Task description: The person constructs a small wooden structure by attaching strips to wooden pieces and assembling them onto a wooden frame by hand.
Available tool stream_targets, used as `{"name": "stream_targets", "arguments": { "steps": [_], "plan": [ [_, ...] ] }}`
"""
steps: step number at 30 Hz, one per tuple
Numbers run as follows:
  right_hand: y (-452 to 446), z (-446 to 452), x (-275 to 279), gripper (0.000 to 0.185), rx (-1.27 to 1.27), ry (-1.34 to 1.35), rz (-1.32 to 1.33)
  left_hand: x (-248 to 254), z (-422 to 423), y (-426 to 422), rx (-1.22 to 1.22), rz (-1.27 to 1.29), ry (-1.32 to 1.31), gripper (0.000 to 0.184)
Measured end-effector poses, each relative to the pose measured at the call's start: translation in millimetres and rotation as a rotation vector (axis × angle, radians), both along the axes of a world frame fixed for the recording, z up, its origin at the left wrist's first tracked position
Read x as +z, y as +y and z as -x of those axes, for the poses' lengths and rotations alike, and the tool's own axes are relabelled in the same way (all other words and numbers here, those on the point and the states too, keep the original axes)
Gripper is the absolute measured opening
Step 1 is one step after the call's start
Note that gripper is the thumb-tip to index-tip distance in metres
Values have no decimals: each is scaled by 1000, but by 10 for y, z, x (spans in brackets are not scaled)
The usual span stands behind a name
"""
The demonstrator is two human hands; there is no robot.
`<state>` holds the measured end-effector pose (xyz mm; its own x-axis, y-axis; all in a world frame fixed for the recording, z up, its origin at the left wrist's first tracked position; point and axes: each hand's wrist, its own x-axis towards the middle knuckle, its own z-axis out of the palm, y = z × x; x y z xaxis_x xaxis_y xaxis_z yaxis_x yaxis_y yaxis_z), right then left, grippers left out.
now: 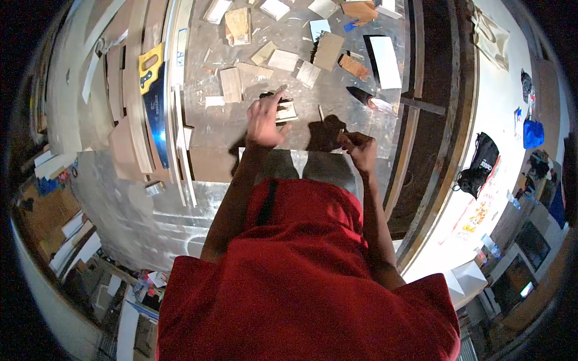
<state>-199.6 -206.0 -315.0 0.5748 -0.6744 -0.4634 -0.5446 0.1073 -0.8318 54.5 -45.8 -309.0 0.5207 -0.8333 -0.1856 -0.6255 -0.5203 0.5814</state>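
Observation:
My left hand point(265, 125) is over the worktable, its fingers stretched out and its thumb apart. Right beside its fingers lies a small pale wooden block point(288, 112), partly covered by the hand; whether they touch I cannot tell. A dark object behind the fingertips is mostly hidden. My right hand point(361, 153) is near the table's front edge, with thumb and fingers pinched together. What they hold, if anything, is too small to make out. A thin wooden stick point(321, 113) lies between the two hands, close to their shadows.
Several wood offcuts point(283, 60) are scattered over the worktable point(205, 135). A dark pointed tool point(361, 96) lies at the right, below a white board point(385, 62). On the left, a yellow-handled handsaw point(155, 114) rests along long wooden strips. A black drawstring bag point(481, 162) lies on the white surface at right.

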Motion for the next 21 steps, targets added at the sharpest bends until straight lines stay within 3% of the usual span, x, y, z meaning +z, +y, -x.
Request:
{"name": "stream_targets", "arguments": {
  "steps": [4, 6, 8, 10, 12, 14, 16, 19, 21],
  "plan": [
    [-2, 115, -39, 22, -39, -77, -41, 218, 24, -43, 26, 183, -90, 96],
    [26, -30, 276, 21, 30, -31, -41, 418, 65, -23, 61, 279, -132, 95],
    [144, -138, 455, 20, 99, 17, -43, 570, 114, 57, 89, 467, 25, 88],
    [253, -204, 531, 18, 119, -223, -377, 628, 202, 163, 50, 542, 319, 52],
    [296, -346, 801, 9, 222, -196, -523, 754, 327, 297, 5, 349, 623, 38],
    [361, -495, 1029, 8, 228, -210, -582, 875, 389, 369, -89, 336, 816, 27],
    [407, -573, 1146, 7, 430, -172, -455, 834, 467, 431, -74, 399, 906, 14],
    [464, -594, 1146, 6, 428, -179, -407, 928, 417, 451, -125, 388, 740, 12],
    [467, -609, 1147, 5, 433, -170, -378, 994, 424, 461, 33, 344, 877, 10]
  ]
}}
